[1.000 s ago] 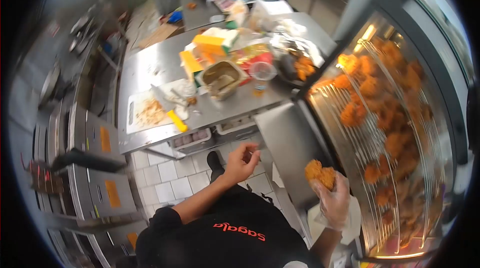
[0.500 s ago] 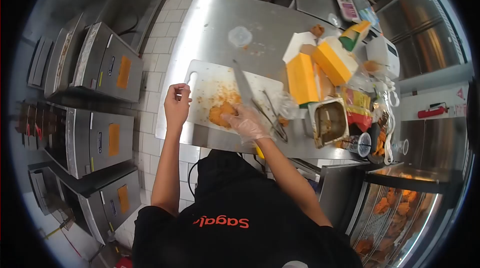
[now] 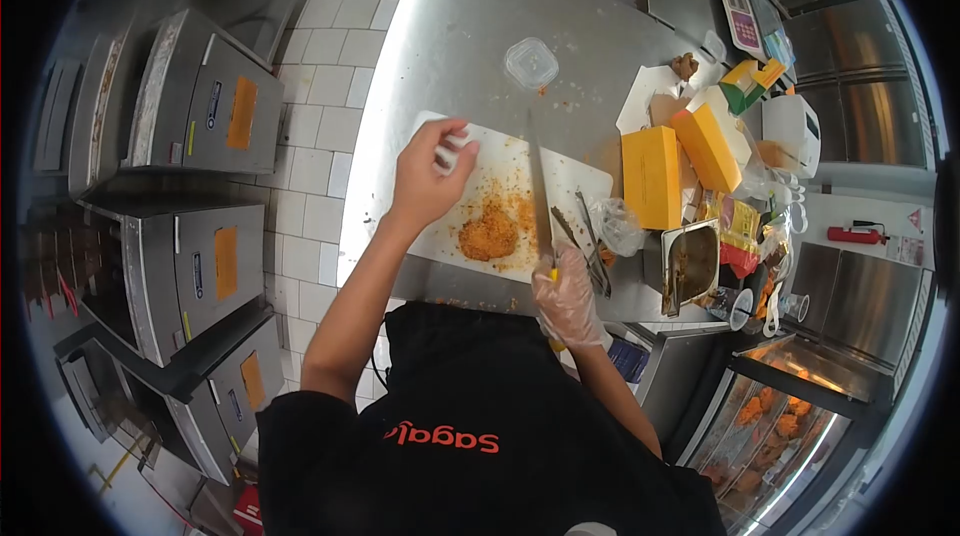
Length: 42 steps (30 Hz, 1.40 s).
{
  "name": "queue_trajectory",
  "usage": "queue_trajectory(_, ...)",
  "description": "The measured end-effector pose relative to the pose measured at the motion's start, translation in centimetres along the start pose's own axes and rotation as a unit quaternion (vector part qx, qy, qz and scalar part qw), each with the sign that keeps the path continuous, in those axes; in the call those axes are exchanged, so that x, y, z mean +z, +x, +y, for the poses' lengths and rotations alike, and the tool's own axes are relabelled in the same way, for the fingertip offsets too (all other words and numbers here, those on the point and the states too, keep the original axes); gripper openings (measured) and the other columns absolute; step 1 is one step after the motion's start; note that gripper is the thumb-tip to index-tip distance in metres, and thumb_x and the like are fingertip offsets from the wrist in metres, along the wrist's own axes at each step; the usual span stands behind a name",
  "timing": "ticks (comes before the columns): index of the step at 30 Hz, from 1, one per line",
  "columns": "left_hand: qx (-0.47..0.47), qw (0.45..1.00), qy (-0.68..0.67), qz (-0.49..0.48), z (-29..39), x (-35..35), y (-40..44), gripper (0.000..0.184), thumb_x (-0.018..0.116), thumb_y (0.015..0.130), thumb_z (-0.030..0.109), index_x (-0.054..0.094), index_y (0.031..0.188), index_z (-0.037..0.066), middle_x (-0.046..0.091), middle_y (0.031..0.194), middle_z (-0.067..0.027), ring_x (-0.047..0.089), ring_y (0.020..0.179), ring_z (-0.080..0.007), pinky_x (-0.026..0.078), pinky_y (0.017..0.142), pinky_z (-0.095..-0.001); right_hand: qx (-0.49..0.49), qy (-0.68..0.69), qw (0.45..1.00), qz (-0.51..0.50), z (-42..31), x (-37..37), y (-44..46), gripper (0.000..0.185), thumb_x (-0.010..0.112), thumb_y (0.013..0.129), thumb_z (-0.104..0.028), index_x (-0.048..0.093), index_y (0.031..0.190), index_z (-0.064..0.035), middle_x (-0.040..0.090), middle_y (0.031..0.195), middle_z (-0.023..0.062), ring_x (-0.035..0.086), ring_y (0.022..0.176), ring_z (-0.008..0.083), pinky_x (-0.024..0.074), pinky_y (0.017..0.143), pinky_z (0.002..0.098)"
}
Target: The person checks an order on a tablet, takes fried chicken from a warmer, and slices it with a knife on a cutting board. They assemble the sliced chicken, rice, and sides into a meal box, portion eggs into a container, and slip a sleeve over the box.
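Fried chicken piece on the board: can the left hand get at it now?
Probably yes: the left hand looks empty and is close to the fried chicken piece, with nothing visible between them. The knife in the right hand is on the other side.

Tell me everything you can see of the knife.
The knife has a long, narrow, grey blade that looks like metal and a yellow handle. The gloved right hand is closed around the handle, whose end shows below the fist. The blade points away from the person, crossing over the white cutting board, right of the fried chicken piece and apart from it. Whether it touches the board is unclear.
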<state>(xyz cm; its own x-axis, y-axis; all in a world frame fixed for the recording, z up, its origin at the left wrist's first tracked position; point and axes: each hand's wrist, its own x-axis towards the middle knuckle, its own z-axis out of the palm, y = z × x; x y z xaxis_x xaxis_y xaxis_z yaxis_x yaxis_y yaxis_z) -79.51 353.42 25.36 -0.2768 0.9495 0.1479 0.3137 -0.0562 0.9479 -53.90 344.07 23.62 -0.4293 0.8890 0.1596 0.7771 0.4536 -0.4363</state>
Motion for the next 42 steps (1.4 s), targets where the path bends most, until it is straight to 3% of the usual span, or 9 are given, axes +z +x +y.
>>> queue_trajectory(4,0.268,0.960,0.063,-0.054,1.9,1.6,3.0,0.031,0.068,0.087,0.022,0.061,0.111,0.003,0.064,0.108,-0.0123,0.061,0.099,-0.0284,0.050,0.082,-0.0393,0.081,0.119,0.988,-0.057,-4.8,-0.6,1.1,0.019,0.053,0.088,0.001,0.052,0.106,0.0043,0.055,0.091,0.0243,0.058,0.080,0.0425,0.0487,0.071,0.0476)
queue_trajectory(10,0.278,0.884,0.252,-0.278,-5.1,7.1,3.5,0.055,0.054,0.095,0.045,0.049,0.134,0.007,0.046,0.140,-0.0175,0.034,0.138,-0.0338,0.024,0.116,-0.0494,-0.008,-0.083,0.979,-0.185,-2.6,5.5,-1.8,0.032,0.049,0.088,-0.001,0.051,0.118,0.0114,0.058,0.104,0.0304,0.061,0.092,0.0435,0.0522,0.081,0.0473)
queue_trajectory(17,0.282,0.874,0.277,-0.281,-6.2,7.8,4.9,0.063,0.046,0.096,0.052,0.043,0.139,0.006,0.044,0.143,-0.0188,0.031,0.140,-0.0348,0.018,0.117,-0.0555,0.007,-0.074,0.991,-0.109,-3.1,6.1,0.0,0.024,0.048,0.089,-0.001,0.052,0.110,0.0088,0.056,0.097,0.0283,0.060,0.084,0.0423,0.0518,0.071,0.0467)
queue_trajectory(23,0.295,0.909,0.180,-0.234,-0.8,6.2,4.3,0.059,0.055,0.094,0.046,0.044,0.138,0.008,0.043,0.143,-0.0186,0.032,0.140,-0.0358,0.019,0.117,-0.0548,0.166,0.001,0.940,-0.299,-6.9,-0.1,1.7,0.045,0.054,0.083,0.000,0.046,0.123,0.0191,0.058,0.110,0.0343,0.062,0.099,0.0424,0.0526,0.089,0.0401)
queue_trajectory(28,0.239,0.895,0.302,-0.225,-6.5,6.8,3.3,0.061,0.053,0.095,0.045,0.042,0.139,0.005,0.040,0.144,-0.0202,0.032,0.139,-0.0359,0.018,0.118,-0.0530,-0.042,-0.063,0.992,-0.099,-3.7,6.5,-1.2,0.038,0.051,0.084,-0.001,0.048,0.119,0.0130,0.058,0.103,0.0306,0.062,0.087,0.0419,0.0531,0.078,0.0451)
queue_trajectory(32,0.258,0.895,0.284,-0.230,-5.2,6.6,3.8,0.060,0.055,0.094,0.042,0.042,0.139,0.005,0.040,0.143,-0.0207,0.034,0.137,-0.0367,0.018,0.117,-0.0537,-0.047,-0.063,0.991,-0.111,-3.3,6.4,-0.7,0.043,0.050,0.084,-0.001,0.046,0.124,0.0152,0.055,0.114,0.0367,0.062,0.094,0.0433,0.0532,0.080,0.0450)
queue_trajectory(34,0.253,0.916,0.220,-0.220,-5.1,6.8,4.1,0.061,0.056,0.094,0.042,0.042,0.139,0.005,0.040,0.144,-0.0207,0.036,0.137,-0.0371,0.020,0.116,-0.0545,0.117,0.079,0.965,-0.223,-5.1,2.9,2.0,0.026,0.047,0.089,0.002,0.051,0.110,0.0167,0.058,0.096,0.0303,0.062,0.088,0.0409,0.0519,0.079,0.0469)
queue_trajectory(37,0.268,0.926,0.185,-0.192,-1.4,5.0,4.4,0.061,0.062,0.090,0.037,0.042,0.138,0.005,0.038,0.146,-0.0201,0.038,0.134,-0.0380,0.021,0.116,-0.0545,-0.067,-0.068,0.984,-0.154,-4.3,3.2,-0.5,0.025,0.046,0.089,0.002,0.050,0.110,0.0162,0.057,0.096,0.0294,0.062,0.086,0.0403,0.0519,0.077,0.0469)
queue_trajectory(42,0.232,0.931,0.227,-0.166,-4.8,3.2,3.0,0.062,0.063,0.090,0.038,0.041,0.138,0.005,0.036,0.147,-0.0200,0.039,0.134,-0.0395,0.023,0.115,-0.0552,0.016,-0.001,0.981,-0.196,-5.1,5.3,-0.1,0.026,0.046,0.089,-0.004,0.049,0.113,0.0072,0.055,0.109,0.0318,0.065,0.084,0.0397,0.0547,0.071,0.0438)
